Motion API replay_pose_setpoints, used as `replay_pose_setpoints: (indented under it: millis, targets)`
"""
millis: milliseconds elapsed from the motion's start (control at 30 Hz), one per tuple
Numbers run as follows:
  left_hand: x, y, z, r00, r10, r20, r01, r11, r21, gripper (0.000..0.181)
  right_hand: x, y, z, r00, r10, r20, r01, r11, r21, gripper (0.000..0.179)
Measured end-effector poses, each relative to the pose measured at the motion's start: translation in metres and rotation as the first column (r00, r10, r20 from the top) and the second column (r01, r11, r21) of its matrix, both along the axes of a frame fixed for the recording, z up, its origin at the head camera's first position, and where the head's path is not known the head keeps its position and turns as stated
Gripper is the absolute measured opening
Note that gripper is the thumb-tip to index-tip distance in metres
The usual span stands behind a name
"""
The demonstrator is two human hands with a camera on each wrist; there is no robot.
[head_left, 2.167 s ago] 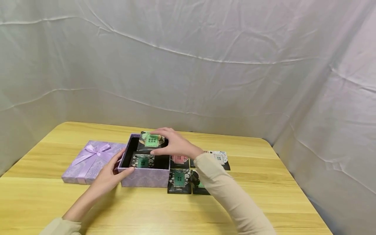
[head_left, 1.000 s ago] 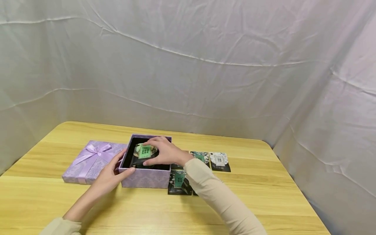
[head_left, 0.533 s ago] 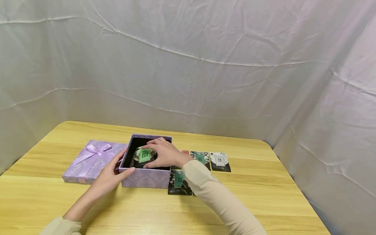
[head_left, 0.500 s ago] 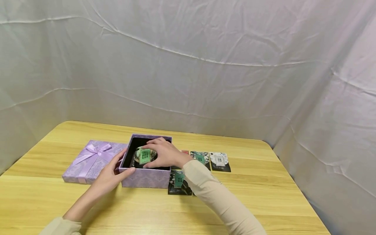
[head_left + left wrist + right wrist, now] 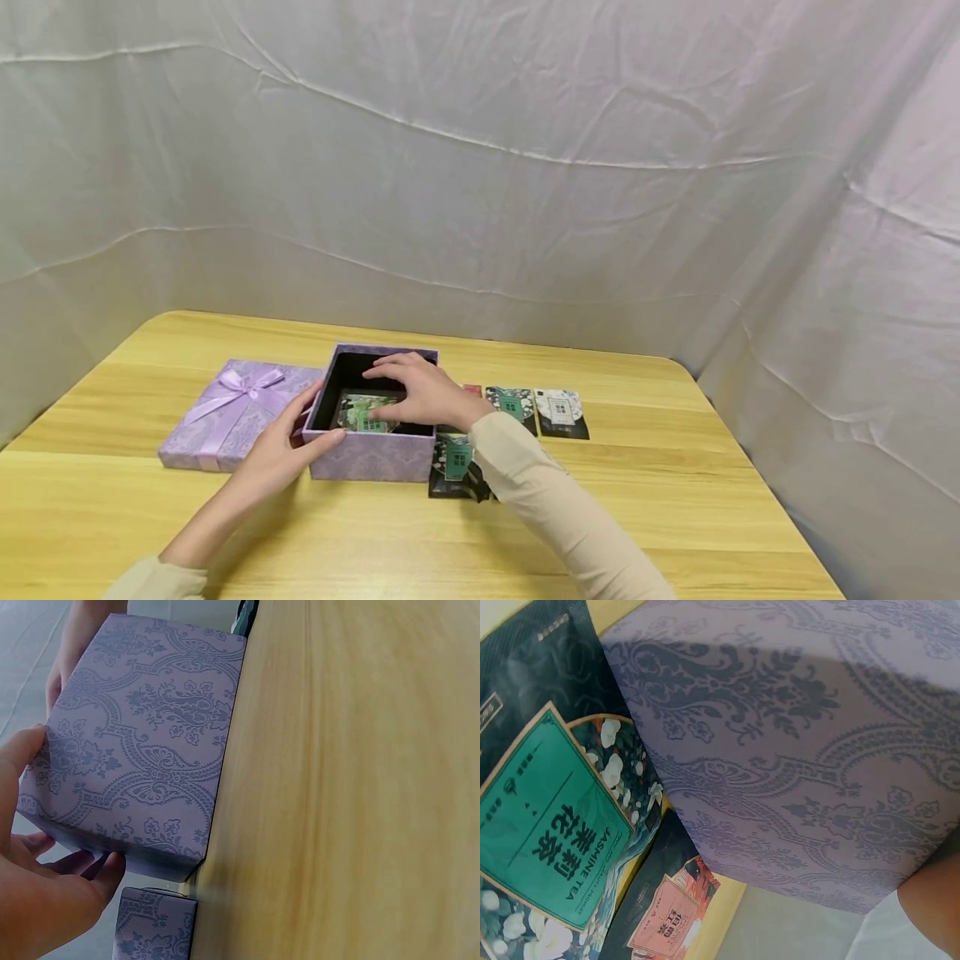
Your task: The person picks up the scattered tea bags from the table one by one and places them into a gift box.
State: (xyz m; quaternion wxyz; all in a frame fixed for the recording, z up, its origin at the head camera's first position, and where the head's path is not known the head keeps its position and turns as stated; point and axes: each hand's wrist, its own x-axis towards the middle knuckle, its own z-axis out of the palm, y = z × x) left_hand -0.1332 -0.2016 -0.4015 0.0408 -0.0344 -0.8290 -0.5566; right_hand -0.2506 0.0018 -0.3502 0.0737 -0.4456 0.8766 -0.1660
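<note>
My left hand (image 5: 279, 447) grips the near left corner of an open purple patterned box (image 5: 372, 457), thumb on the front wall and fingers at the left side. In the left wrist view its thumb and fingers (image 5: 112, 874) touch two faces of the box (image 5: 150, 742). My right hand (image 5: 429, 393) reaches into the black-lined box with fingers spread loosely. Below it a tea bag packet with a green label (image 5: 354, 412) lies flat on the bottom, the thumb over its right part. In the right wrist view the box wall (image 5: 780, 765) hides most of that hand.
Left of the box lies its purple lid (image 5: 225, 417) with a ribbon bow. To the right are a white-patterned packet (image 5: 561, 410), a green-labelled packet (image 5: 512, 407), a jasmine tea packet (image 5: 454, 467) and a reddish one (image 5: 667, 919), partly hidden by my right arm.
The green-labelled packet went from my right hand's hold above the box down to the box bottom. My right hand's fingers have since come off it. The left hand has stayed on the box.
</note>
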Motion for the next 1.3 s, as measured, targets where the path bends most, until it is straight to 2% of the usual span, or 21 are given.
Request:
replay_pose_setpoints:
  millis: [267,467,633,733,800,1100,1200,1300]
  targets:
    - [0.001,-0.001,-0.001,1.0,0.009,-0.003,-0.009,1.0,0.002,0.078,0.002,0.008,0.001,0.993,0.003,0.119,0.015,0.989,-0.148,0.054]
    - [0.001,-0.003,-0.002,1.0,0.019,-0.007,-0.019,1.0,0.0,0.079,0.004,0.02,0.002,0.989,0.014,0.146,0.025,0.965,-0.262,0.047]
    - [0.001,-0.002,-0.001,1.0,0.026,-0.004,-0.026,1.0,-0.017,0.08,0.001,0.037,0.004,0.972,-0.023,0.233,0.101,0.938,-0.331,0.047]
    - [0.001,-0.002,-0.001,1.0,0.028,-0.001,-0.028,0.999,-0.031,0.08,-0.003,0.049,0.005,0.963,-0.051,0.265,0.145,0.925,-0.352,0.048]
    - [0.001,-0.002,-0.001,1.0,0.029,-0.002,-0.029,0.999,-0.033,0.08,-0.006,0.058,0.004,0.965,-0.06,0.254,0.151,0.921,-0.359,0.048]
    - [0.002,-0.003,-0.001,0.999,0.032,-0.001,-0.032,0.999,-0.038,0.08,-0.019,0.093,-0.008,0.98,-0.068,0.19,0.13,0.932,-0.337,0.048]
    - [0.002,-0.003,-0.001,1.0,0.031,0.0,-0.031,0.999,-0.04,0.08,-0.022,0.106,-0.012,0.976,-0.095,0.194,0.153,0.938,-0.312,0.048]
    - [0.001,-0.003,0.0,1.0,0.03,-0.001,-0.03,0.999,-0.04,0.08,-0.027,0.119,-0.016,0.963,-0.143,0.231,0.206,0.938,-0.278,0.048]
